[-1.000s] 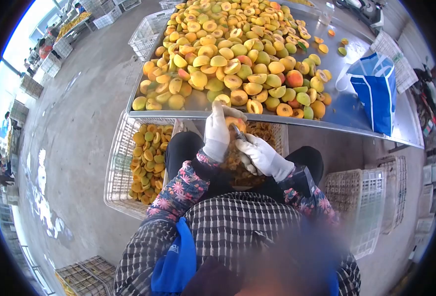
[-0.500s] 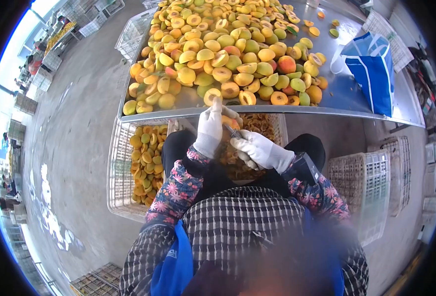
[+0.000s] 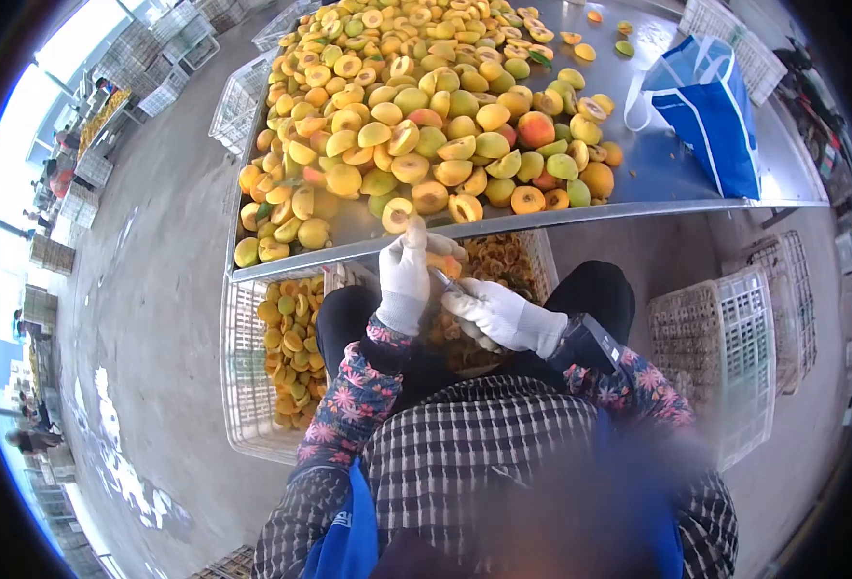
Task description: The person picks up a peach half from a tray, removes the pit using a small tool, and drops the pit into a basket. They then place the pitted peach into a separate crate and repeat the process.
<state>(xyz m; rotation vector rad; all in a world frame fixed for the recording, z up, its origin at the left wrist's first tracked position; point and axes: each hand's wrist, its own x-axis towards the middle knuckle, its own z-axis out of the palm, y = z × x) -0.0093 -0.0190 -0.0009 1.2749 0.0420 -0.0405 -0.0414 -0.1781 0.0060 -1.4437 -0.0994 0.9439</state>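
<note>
My left hand (image 3: 407, 280), in a white glove, is closed round an orange-yellow peach half (image 3: 445, 263) just below the table's front edge. Opposite it, my gloved right hand (image 3: 505, 316) grips a small knife (image 3: 444, 281), its metal end at the fruit; the fingers hide most of its handle. Many halved peaches (image 3: 426, 125) lie heaped on the metal table (image 3: 349, 244), cut faces and pits showing on several. One half (image 3: 398, 214) rests at the edge right by my left fingertips.
Under the table, a white crate (image 3: 243, 386) of peach halves stands left of my knees, and a crate (image 3: 545, 265) of brownish fruit pieces stands between them. A blue bag (image 3: 711, 130) sits on the table's right. Stacked crates (image 3: 715, 338) stand on the floor at right.
The view has shifted and turned slightly, so table and crates appear displaced. Both hands keep their hold on the peach half and the knife, with only a small movement between them.
</note>
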